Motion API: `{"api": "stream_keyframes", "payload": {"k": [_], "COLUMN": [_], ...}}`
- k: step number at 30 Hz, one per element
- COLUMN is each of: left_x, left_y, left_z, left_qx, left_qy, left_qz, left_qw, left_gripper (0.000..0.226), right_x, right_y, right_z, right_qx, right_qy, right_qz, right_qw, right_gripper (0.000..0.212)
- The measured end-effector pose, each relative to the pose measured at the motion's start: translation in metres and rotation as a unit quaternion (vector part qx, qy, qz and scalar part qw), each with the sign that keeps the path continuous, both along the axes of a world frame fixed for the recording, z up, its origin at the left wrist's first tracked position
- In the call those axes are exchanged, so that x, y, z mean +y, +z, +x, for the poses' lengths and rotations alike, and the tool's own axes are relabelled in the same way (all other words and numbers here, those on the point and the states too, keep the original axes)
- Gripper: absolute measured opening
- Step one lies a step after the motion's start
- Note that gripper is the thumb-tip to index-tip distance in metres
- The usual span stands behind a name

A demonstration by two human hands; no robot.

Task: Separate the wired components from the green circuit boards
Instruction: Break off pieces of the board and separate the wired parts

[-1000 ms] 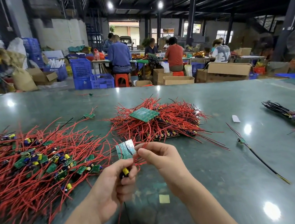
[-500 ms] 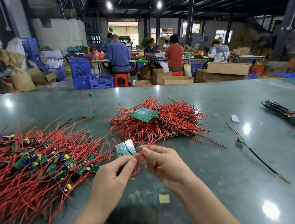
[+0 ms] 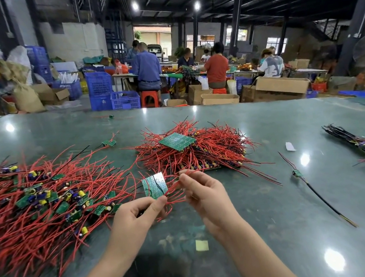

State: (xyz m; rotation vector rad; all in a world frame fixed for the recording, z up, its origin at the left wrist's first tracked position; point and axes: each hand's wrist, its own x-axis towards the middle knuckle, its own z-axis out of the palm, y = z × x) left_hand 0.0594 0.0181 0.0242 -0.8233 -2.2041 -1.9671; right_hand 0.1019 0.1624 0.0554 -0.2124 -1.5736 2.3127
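Head view: left hand (image 3: 133, 221) pinches a green board (image 3: 155, 185), right hand (image 3: 201, 194) pinches its red wires (image 3: 172, 187) above the worktop (image 3: 284, 206), likely pulling apart next.

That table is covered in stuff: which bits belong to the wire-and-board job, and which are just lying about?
Part of the job:
- green board, pinched by the left hand
- red wires, pinched by the right hand
- left pile
- middle pile

Just lying about:
- yellow paper squares
- dark bundle
- white scrap
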Motion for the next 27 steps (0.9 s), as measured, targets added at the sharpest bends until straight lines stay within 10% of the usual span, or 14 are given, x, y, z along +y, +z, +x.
{"api": "stream_keyframes", "payload": {"k": [5, 14, 23, 27], "left_x": [0.004, 0.001, 0.002, -0.004], "left_y": [0.001, 0.004, 0.002, 0.001], "left_z": [0.003, 0.003, 0.004, -0.004], "left_qx": [-0.058, -0.160, -0.096, -0.174], "left_qy": [-0.001, -0.046, -0.030, -0.046], "left_qz": [0.046, 0.048, 0.034, 0.051], "left_qw": [0.997, 0.985, 0.994, 0.982], "left_gripper": [0.040, 0.038, 0.041, 0.039], "right_x": [-0.009, 0.003, 0.012, 0.021], "right_y": [-0.004, -0.004, -0.007, -0.002], "right_z": [0.002, -0.002, -0.002, -0.004], "right_qx": [0.083, 0.024, 0.083, 0.042], "right_qy": [-0.128, -0.105, -0.256, -0.150], "right_qz": [0.140, 0.002, 0.242, 0.096], "right_qw": [0.978, 0.994, 0.932, 0.983], "right_gripper": [0.018, 0.014, 0.020, 0.015]}}
